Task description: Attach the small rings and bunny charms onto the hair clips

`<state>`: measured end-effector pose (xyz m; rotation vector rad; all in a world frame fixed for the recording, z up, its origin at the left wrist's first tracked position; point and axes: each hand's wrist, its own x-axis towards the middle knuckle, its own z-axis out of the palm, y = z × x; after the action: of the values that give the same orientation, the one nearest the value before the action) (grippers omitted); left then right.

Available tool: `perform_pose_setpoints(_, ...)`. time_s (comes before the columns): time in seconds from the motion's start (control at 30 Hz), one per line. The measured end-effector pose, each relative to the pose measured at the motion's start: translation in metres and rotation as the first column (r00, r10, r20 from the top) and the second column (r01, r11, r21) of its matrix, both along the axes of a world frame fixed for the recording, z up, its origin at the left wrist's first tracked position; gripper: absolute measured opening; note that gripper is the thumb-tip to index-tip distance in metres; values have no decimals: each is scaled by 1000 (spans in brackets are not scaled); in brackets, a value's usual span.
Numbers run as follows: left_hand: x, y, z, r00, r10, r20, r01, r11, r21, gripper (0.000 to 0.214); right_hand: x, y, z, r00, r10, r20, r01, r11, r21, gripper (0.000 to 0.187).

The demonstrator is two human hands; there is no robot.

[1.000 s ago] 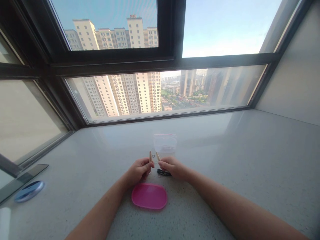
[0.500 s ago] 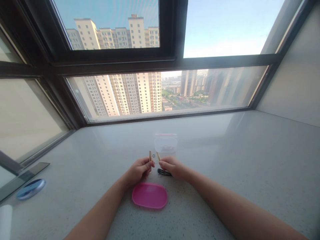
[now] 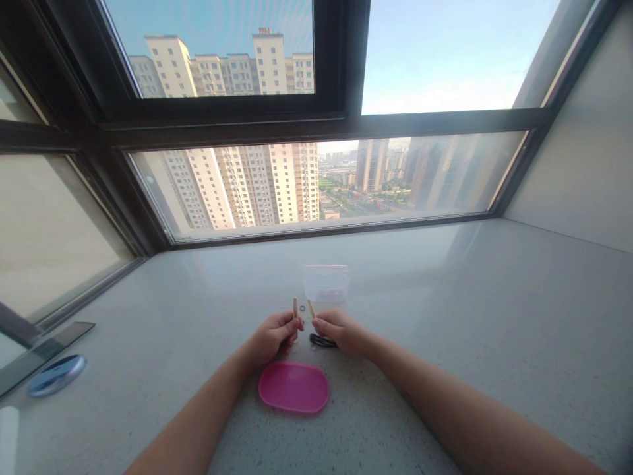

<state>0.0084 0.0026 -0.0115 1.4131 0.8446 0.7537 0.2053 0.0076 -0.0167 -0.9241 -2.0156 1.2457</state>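
Note:
My left hand (image 3: 273, 337) is closed in a pinch round a short wooden stick (image 3: 295, 307) that points up. My right hand (image 3: 339, 330) pinches a second wooden stick (image 3: 311, 308), tilted a little left, close beside the first. Both hands hover over the pale stone sill. A pink oval lid or dish (image 3: 293, 386) lies flat just in front of them. A bundle of black cord or bands (image 3: 322, 341) sits under my right hand. A small dark ring (image 3: 302, 308) lies between the stick tips. Behind them a clear zip bag (image 3: 326, 284) with a pink seal rests on the sill.
The speckled stone sill (image 3: 469, 316) runs to a large dark-framed window (image 3: 341, 119) at the back and left. A round blue object (image 3: 57, 375) and a dark flat strip (image 3: 47, 346) lie at the far left edge. A wall rises on the right.

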Motion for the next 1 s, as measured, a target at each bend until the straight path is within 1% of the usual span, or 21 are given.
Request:
perform_pose_setpoints(0.23, 0, 2, -2, 1000, -6, 4, 6, 1000, 8, 27, 1, 1, -2, 1000, -2, 24, 2, 999, 36, 40)
perform_pose_setpoints(0.57, -1, 1, -2, 1000, 0, 9, 0, 1000, 0, 27, 0, 2, -3, 999, -1, 33, 0, 999, 40, 42)
perform_pose_setpoints(0.77, -1, 2, -3, 1000, -10, 10, 10, 1000, 11, 27, 1, 3, -4, 998, -2, 56, -2, 996, 87, 43)
perform_pose_setpoints(1.0, 0, 1, -2, 1000, 2, 7, -2, 1000, 9, 29, 1, 2, -2, 997, -3, 72, -5, 994, 112, 41)
